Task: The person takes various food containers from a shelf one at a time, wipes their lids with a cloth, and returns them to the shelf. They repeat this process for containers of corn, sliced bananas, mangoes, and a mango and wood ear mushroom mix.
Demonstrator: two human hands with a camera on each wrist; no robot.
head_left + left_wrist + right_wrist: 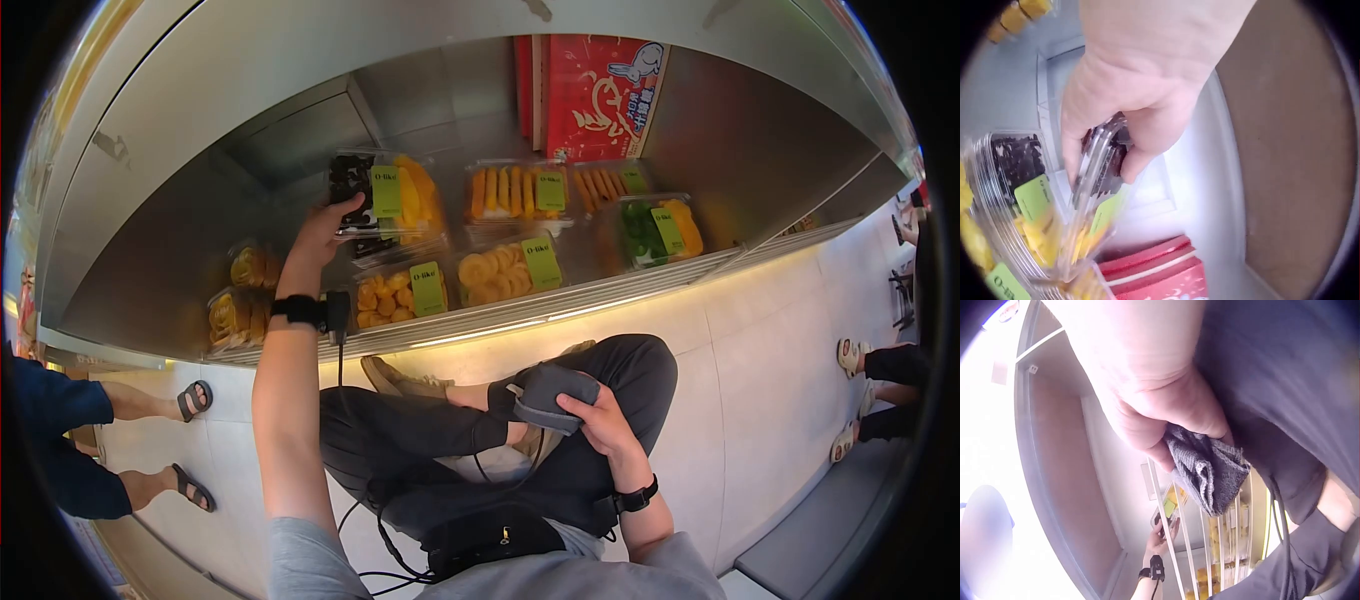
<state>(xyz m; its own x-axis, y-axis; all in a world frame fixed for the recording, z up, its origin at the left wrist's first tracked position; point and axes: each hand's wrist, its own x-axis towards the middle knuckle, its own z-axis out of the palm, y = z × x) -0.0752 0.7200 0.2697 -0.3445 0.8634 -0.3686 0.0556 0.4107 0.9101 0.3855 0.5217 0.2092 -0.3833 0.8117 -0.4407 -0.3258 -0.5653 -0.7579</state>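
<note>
My left hand (322, 222) grips the edge of a clear plastic fruit box (412, 190), thumb on one face and fingers on the other. Dark pieces fill one end of the box and yellow slices the other, with a green label between. In the left wrist view it stands tilted on edge beside a similar box (1019, 164) of dark and yellow pieces. Over my lap, my right hand (603, 420) holds a folded dark grey cloth (553, 392). The right wrist view shows the cloth (1207, 478) bunched between thumb and fingers.
Several more labelled boxes line the cooler shelf, including orange sticks (515, 190), pale round slices (492, 275) and green-and-yellow pieces (650, 235). A red printed carton (600, 100) leans at the back. Slats (600, 298) edge the shelf front. Cables hang from my wrist and waist; people stand both sides.
</note>
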